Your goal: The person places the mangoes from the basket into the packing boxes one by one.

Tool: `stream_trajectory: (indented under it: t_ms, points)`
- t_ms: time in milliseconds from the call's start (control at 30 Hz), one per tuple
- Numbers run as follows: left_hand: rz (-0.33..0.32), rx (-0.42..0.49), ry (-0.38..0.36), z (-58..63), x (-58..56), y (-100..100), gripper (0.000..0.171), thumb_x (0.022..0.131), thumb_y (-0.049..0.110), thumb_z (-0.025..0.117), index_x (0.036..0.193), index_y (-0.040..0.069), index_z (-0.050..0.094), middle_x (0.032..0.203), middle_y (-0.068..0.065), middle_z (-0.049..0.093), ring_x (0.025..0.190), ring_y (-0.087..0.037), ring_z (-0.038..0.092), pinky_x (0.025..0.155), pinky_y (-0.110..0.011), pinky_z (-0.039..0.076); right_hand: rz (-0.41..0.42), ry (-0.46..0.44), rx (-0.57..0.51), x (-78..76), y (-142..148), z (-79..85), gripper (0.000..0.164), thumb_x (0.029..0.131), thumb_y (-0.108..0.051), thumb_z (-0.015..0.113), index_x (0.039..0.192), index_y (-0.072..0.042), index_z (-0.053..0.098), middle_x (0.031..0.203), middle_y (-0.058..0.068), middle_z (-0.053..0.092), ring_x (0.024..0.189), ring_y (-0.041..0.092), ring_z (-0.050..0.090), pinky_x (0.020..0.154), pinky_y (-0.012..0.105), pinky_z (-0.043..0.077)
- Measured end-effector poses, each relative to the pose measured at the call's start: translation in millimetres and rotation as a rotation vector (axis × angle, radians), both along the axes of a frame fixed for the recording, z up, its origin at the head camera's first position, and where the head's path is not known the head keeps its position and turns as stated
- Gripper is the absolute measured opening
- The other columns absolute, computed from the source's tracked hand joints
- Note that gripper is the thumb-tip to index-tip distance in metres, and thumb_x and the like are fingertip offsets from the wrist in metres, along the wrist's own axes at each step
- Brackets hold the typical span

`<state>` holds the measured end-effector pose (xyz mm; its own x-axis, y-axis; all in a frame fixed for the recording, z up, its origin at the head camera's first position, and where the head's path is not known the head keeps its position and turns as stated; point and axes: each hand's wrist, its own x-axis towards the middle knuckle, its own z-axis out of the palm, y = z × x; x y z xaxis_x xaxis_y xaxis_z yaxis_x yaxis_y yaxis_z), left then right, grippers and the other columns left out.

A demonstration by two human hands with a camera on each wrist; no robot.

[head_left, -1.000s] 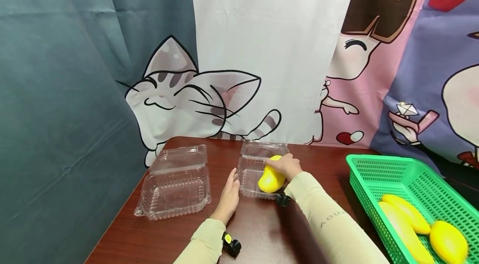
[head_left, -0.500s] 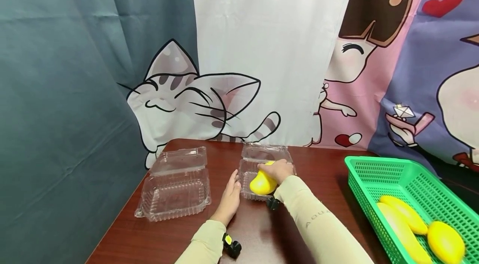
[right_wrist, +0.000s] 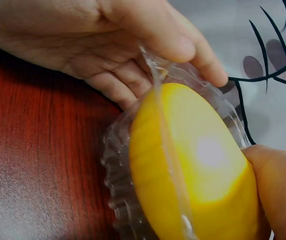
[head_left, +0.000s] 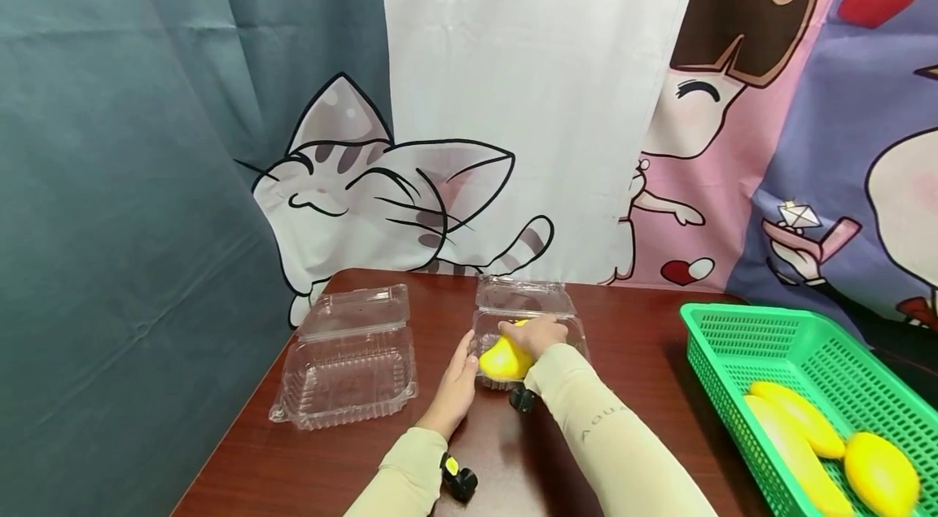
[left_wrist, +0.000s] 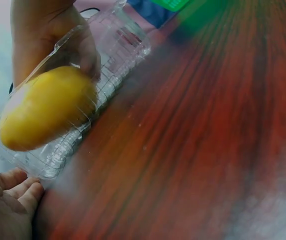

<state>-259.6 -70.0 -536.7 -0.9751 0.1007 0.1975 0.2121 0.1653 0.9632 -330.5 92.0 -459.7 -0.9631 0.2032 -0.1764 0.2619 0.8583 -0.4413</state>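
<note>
A yellow toy-like mango lies tilted within the base of the right-hand clear plastic clamshell box, whose lid is folded back. My right hand grips the mango from above and the right; its fingertips are partly hidden. At the box's left end, my left hand touches the wall with extended fingers. The right wrist view has the mango behind the box's clear rim, close to the left hand's fingers. In the left wrist view, the mango shows through the plastic.
A second clear clamshell box stands with its lid back at the table's left. To the right, a green basket holds several yellow fruits. Behind the brown wooden table hangs a printed curtain.
My right hand has moved left and slightly down with the mango, bringing it to the box's left end. My left hand stays at the box's side.
</note>
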Motion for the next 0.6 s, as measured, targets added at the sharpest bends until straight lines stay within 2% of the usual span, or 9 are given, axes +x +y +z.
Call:
stream_trajectory:
  t_ms: [167,333,600]
  points:
    - [0.003,-0.009,0.002,0.6,-0.2,-0.1,0.051,0.11,0.011,0.035,0.16,0.009,0.024,0.157,-0.025,0.035,0.145,-0.044,0.031,0.114,-0.063,0.027,-0.049,-0.002,-0.055,-0.1,-7.2,-2.1,0.113,0.084,-0.069,0.064,0.144,0.018,0.025,0.123,0.047,0.043,0.114,0.051,0.052,0.097,0.058,0.049]
    - [-0.003,-0.023,0.003,3.2,0.1,0.4,0.051,0.11,0.011,0.036,0.16,0.009,0.024,0.157,-0.025,0.034,0.145,-0.044,0.032,0.114,-0.064,0.027,-0.039,-0.016,-0.036,-0.7,-8.2,-1.0,0.112,0.084,-0.072,0.063,0.144,0.014,0.025,0.126,0.047,0.043,0.116,0.05,0.053,0.099,0.057,0.048]
    - [0.002,0.014,0.008,3.8,1.8,1.3,0.052,0.109,0.01,0.038,0.16,0.008,0.024,0.156,-0.027,0.034,0.144,-0.045,0.033,0.114,-0.064,0.027,-0.004,-0.035,0.033,5.2,-11.5,8.2,0.108,0.085,-0.073,0.061,0.14,0.013,0.027,0.12,0.045,0.047,0.116,0.047,0.054,0.099,0.057,0.048]
